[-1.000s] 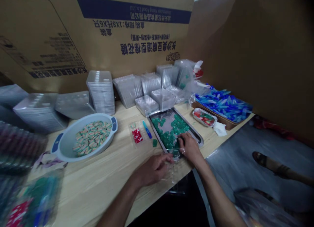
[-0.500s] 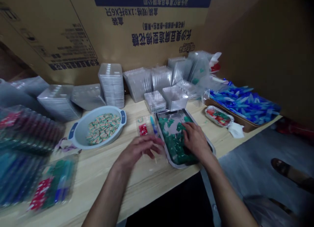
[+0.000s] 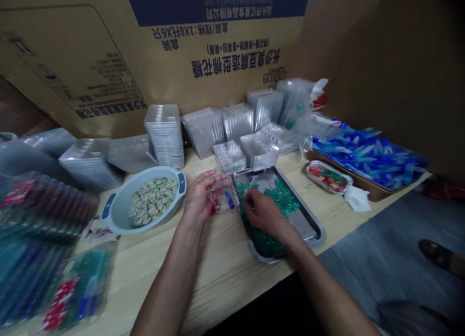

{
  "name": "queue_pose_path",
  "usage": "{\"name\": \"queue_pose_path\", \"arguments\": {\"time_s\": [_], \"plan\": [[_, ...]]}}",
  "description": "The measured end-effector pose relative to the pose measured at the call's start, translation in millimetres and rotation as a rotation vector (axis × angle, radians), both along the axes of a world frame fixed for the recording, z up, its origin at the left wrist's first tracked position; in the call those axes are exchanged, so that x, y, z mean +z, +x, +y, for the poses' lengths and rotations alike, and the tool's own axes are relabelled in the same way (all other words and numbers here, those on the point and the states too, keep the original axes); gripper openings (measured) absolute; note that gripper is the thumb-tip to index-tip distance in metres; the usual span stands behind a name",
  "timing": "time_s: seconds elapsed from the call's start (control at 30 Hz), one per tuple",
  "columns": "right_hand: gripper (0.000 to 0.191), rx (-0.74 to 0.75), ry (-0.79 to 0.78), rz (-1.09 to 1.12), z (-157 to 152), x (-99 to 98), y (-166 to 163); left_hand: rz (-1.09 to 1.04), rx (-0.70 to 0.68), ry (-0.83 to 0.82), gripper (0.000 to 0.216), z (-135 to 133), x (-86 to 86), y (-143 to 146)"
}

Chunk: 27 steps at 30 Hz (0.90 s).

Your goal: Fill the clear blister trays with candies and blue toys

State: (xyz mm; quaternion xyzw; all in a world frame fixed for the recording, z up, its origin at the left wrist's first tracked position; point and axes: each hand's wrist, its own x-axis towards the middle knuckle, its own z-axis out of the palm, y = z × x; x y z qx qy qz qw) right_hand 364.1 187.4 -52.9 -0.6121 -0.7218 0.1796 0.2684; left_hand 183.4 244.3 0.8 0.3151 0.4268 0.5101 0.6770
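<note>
We've got filled packs done, left hand spread at a part-filled one, right hand bunched over leftover green pieces, hold unclear.

I record the basin left of the tray, the open carton to its right, the foil dish between tray and carton, container stacks behind.

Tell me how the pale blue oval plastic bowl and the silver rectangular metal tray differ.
The pale blue oval plastic bowl is rounded and deep; the silver rectangular metal tray is straight-sided and shallow. The bowl holds small striped pieces, the tray translucent green pieces. The person's right hand is over the tray; neither hand is over the bowl. Both stand on the wooden table.
</note>
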Motion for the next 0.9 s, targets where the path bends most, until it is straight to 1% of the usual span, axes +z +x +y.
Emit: {"name": "queue_pose_path", "arguments": {"time_s": [0.1,0.17,0.23,0.27,0.37,0.43,0.5,0.57,0.63,0.67,0.7,0.73,0.77,0.8,0.87,0.9], "plan": [[0.008,-0.068,0.035,0.349,28,-1.0,27,0.013,-0.075,-0.016,0.030,4,-5.2,4],[0.012,-0.060,-0.005,0.593,47,-4.1,34,0.035,-0.122,-0.036,0.032,4,-8.8,7],[0.018,-0.084,-0.027,0.731,60,-9.6,36,0.070,-0.132,-0.051,0.042,3,-11.8,9],[0.021,-0.125,-0.005,0.732,64,-13.1,36,0.087,-0.123,-0.051,0.047,3,-12.8,9],[0.024,-0.300,0.118,0.561,67,-24.3,40,0.122,-0.045,-0.017,0.055,4,-13.4,6],[0.028,-0.351,0.167,0.413,64,-29.8,42,0.140,0.047,0.020,0.058,6,-12.1,1],[0.034,-0.291,0.159,0.247,60,-32.5,41,0.156,0.110,0.046,0.060,8,-10.4,-3],[0.041,-0.189,0.105,0.024,55,-33.2,37,0.171,0.128,0.050,0.063,9,-9.2,-4],[0.042,-0.143,0.030,-0.183,52,-33.2,31,0.183,0.129,0.045,0.076,7,-8.6,-2],[0.038,-0.151,0.005,-0.242,51,-33.0,30,0.190,0.135,0.048,0.086,6,-8.5,-1],[0.034,-0.173,0.000,-0.252,51,-32.6,29,0.200,0.140,0.057,0.096,5,-8.5,1],[0.030,-0.195,0.017,-0.209,51,-31.9,30,0.215,0.139,0.069,0.101,4,-8.5,3],[0.027,-0.207,0.051,-0.118,51,-30.9,31,0.231,0.124,0.082,0.101,3,-8.7,5],[0.025,-0.207,0.090,0.011,51,-29.4,33,0.247,0.097,0.095,0.094,2,-9.0,7],[0.025,-0.175,0.141,0.341,52,-25.5,36,0.267,0.033,0.115,0.069,0,-10.5,10],[0.027,-0.148,0.140,0.508,52,-23.3,37,0.270,0.007,0.119,0.057,-1,-11.7,12]]}}
